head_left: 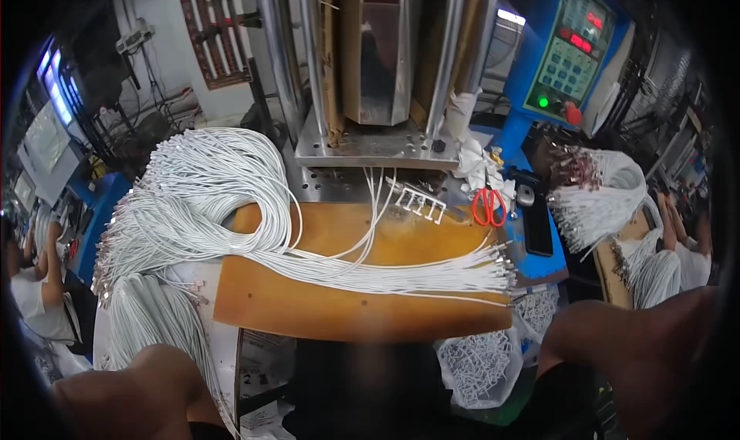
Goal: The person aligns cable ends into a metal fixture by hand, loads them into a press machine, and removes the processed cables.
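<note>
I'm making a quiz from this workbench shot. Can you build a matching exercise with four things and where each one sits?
Things:
1. scissors
2. white cable bundle
3. control panel
4. bag of white plastic pieces

Places:
A. upper right, on the blue machine
B. lying across the orange board
C. below the board's right end
D. right of the metal press base

Pairs: 1-D, 2-B, 3-A, 4-C

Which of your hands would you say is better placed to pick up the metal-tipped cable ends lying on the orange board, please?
Probably the right. The right forearm comes in just below and right of the cable ends, while the left forearm sits by the far looped bundle. Neither hand itself is visible.
</note>
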Available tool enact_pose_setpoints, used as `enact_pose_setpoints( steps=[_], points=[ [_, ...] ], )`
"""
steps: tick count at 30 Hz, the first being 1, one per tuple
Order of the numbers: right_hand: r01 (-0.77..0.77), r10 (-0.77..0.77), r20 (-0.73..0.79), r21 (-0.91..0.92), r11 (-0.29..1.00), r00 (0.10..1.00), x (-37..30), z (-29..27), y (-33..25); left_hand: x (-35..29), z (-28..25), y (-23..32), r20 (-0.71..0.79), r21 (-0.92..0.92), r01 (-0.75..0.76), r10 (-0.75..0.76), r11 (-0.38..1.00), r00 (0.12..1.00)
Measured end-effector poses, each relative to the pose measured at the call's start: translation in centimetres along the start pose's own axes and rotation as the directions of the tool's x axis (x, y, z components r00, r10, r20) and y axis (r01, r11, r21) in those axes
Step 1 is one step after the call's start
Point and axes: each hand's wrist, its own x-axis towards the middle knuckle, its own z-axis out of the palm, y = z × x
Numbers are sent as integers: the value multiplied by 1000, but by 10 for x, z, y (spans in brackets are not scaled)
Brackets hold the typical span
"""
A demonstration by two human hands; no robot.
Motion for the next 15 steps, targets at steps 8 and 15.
enact_pose_setpoints(
  steps=[8, 15],
  points=[
    [-188, 245, 249, -233, 954, 937, 66, 74, -20, -47, -18, -23, 188, -105, 87, -66, 991, 980],
    [-134, 294, 429, -366, 921, 854, 130, 129, -31, -35, 5, -21, 169, -161, 186, -158, 969, 973]
  ],
)
